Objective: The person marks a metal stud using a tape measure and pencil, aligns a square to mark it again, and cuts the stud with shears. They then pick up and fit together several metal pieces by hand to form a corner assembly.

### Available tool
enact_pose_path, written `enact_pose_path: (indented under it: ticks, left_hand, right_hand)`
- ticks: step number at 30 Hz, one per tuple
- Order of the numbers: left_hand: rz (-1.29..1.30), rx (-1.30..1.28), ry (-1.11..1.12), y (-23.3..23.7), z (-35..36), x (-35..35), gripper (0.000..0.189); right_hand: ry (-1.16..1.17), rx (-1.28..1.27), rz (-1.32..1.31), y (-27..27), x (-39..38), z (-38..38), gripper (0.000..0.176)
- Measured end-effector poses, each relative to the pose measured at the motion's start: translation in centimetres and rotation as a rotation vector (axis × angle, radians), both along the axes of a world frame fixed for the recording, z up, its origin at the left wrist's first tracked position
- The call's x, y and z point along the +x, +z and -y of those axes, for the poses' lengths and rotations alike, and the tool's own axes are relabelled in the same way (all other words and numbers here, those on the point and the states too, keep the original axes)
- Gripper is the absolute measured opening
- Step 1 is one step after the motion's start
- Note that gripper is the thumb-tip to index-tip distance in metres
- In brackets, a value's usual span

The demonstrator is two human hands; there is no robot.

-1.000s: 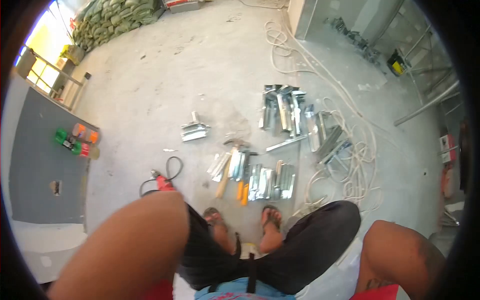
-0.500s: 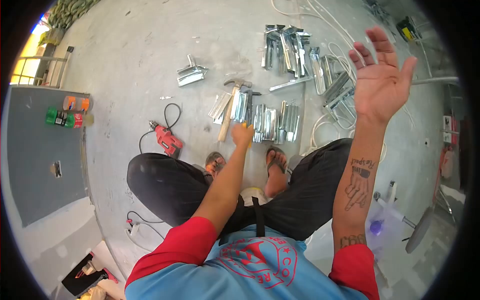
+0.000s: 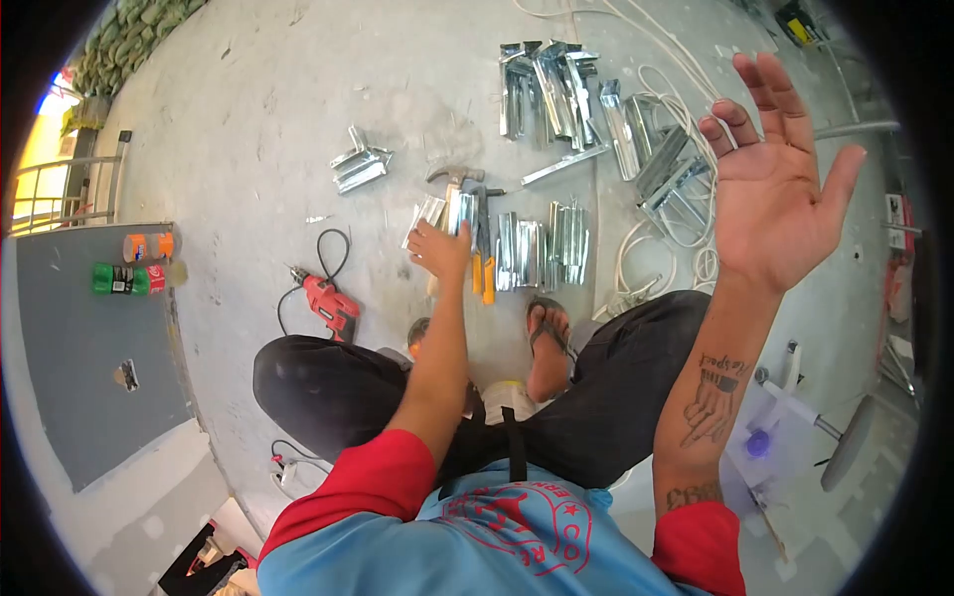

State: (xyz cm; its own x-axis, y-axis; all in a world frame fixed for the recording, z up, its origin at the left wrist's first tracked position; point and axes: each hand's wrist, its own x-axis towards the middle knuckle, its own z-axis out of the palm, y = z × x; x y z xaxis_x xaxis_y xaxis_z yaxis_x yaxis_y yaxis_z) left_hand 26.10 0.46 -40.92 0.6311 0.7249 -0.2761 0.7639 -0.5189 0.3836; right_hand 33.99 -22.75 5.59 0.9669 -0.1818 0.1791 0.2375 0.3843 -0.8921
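Note:
My left hand (image 3: 439, 250) reaches down over a small stack of shiny metal channel pieces (image 3: 427, 212), its fingers spread and fingertips at their lower ends. Beneath that hand runs the wooden handle of a claw hammer, partly hidden; its head (image 3: 455, 175) shows just beyond the pieces. To the right lies a dark tool with orange-yellow handles (image 3: 488, 279). My right hand (image 3: 773, 199) is raised with palm up, fingers apart, nothing in it.
More cut metal pieces (image 3: 542, 243) lie in a row, with a larger pile (image 3: 547, 94) farther off. A red corded drill (image 3: 331, 306) rests left of my feet. White cable (image 3: 636, 263) loops at the right. Bottles (image 3: 127, 279) stand by a grey panel (image 3: 89, 348).
My left hand has let go of the orange-yellow handled tool and moved left to the small metal stack, fingers spreading. My right hand stays raised, slightly lower and farther right.

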Motion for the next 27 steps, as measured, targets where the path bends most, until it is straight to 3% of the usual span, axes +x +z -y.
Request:
enact_pose_path:
  ticks: [1,2,5,10,12,14,17,19,21,24,25,26,27]
  left_hand:
    - [0.113,0.127,0.012,-0.3,-0.7,1.1,0.12]
    - [0.11,0.132,0.01,-0.1,-0.9,1.7,0.12]
    - [-0.242,-0.102,-0.151,1.6,-2.1,3.1,0.151]
    - [-0.432,-0.181,-0.28,1.0,-6.5,3.7,0.148]
    - [-0.242,-0.299,-0.272,-3.9,-8.5,2.7,0.142]
    - [-0.166,-0.199,-0.219,-3.8,-8.2,2.4,0.139]
    - [-0.349,-0.322,-0.091,-3.1,-8.6,2.6,0.133]
    - [-0.442,-0.409,-0.141,-3.6,-9.7,2.7,0.13]
    - [-0.527,-0.49,-0.203,-7.2,-11.4,3.1,0.128]
    - [-0.52,-0.275,-0.189,-17.3,-13.4,2.2,0.122]
    - [-0.409,-0.274,-0.341,-20.3,-15.0,1.6,0.12]
    - [-0.294,-0.272,-0.487,-21.8,-15.4,1.2,0.117]
    - [-0.219,-0.338,-0.286,-18.3,-13.7,1.5,0.109]
  right_hand:
    - [0.027,0.014,-0.009,0.0,0.0,0.0,0.088]
    - [0.052,0.029,-0.021,-0.1,0.0,0.1,0.088]
    - [0.082,0.042,-0.037,-0.1,0.0,0.0,0.089]
    - [0.072,0.032,-0.035,-0.5,0.5,0.6,0.088]
    - [0.07,0.039,-0.033,-1.0,0.7,1.6,0.088]
    - [0.536,0.279,0.161,-2.2,1.6,3.2,0.087]
    - [0.566,0.304,0.152,-2.5,1.7,3.0,0.087]
    - [0.578,0.31,0.146,-2.7,1.7,3.0,0.087]
    - [0.582,0.314,0.153,-2.7,1.9,3.0,0.087]
    - [0.606,0.324,0.159,-2.7,2.0,3.3,0.087]
    - [0.596,0.32,0.154,-2.8,2.1,3.4,0.086]
    - [0.59,0.318,0.149,-2.8,2.1,3.4,0.086]
    - [0.586,0.315,0.147,-2.9,2.2,3.4,0.086]
